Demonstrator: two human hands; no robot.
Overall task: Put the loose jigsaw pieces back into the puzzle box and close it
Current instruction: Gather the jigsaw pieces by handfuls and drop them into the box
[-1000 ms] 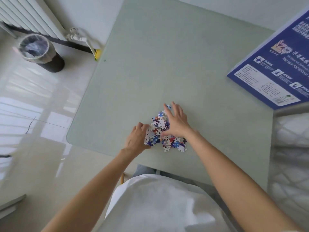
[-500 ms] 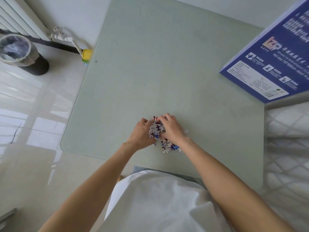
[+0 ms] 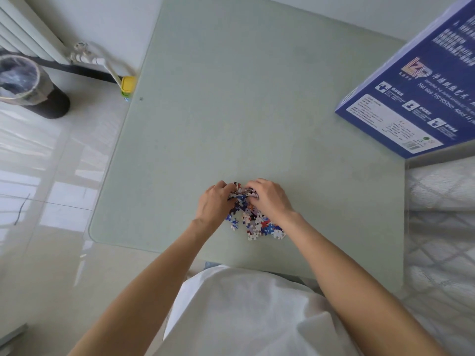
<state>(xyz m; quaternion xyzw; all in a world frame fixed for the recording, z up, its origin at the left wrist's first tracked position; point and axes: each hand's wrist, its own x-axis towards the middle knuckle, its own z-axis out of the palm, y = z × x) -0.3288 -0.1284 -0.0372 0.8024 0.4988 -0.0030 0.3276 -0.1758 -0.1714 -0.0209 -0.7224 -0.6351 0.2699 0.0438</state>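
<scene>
Your left hand (image 3: 214, 201) and right hand (image 3: 270, 199) curl around the jigsaw pieces (image 3: 253, 219) at lower centre. Light, loose, prone to spill: cup from both sides underneath. The puzzle box (image 3: 421, 98) sits upper right.

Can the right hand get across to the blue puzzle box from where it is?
Probably yes: the table between the right hand and the blue puzzle box is bare. But both hands, the left hand too, are gripping jigsaw pieces.
</scene>
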